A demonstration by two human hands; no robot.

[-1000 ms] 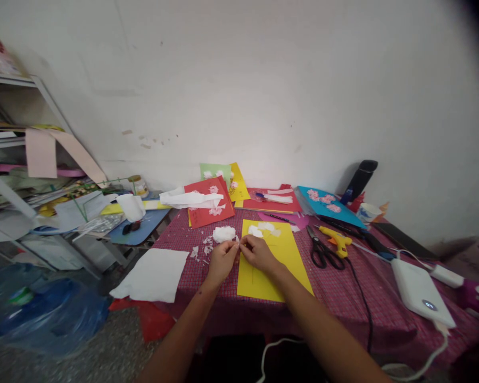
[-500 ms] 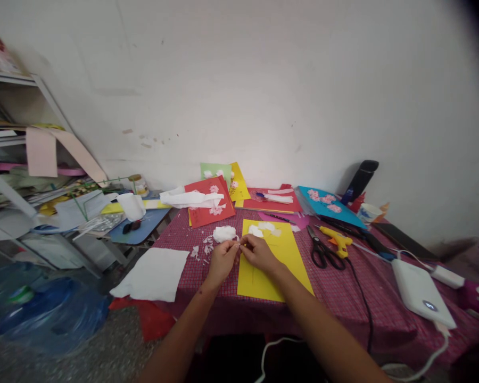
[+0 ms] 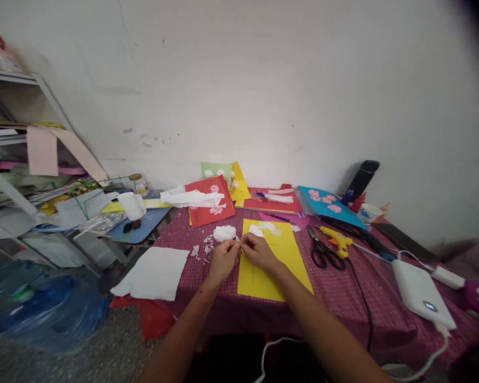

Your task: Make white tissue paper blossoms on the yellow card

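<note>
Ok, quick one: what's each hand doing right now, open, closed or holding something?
Left hand: closed in a pinch; anything held is too small to make out.
Right hand: also pinched closed; its contents cannot be told.

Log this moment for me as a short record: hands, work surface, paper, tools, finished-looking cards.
Left hand: fingertips together, just left of the yellow sheet, near a white paper wad
Right hand: over the yellow sheet, fingertips meeting the left hand's; anything pinched is too small to tell
Surface: plaid tablecloth
Loose paper: white pieces on the yellow sheet; scraps beside the wad; white sheet at left
Tools: black-handled scissors, yellow glue gun, both right of the yellow sheet
Flowered cards: red, blue, farther back
</note>
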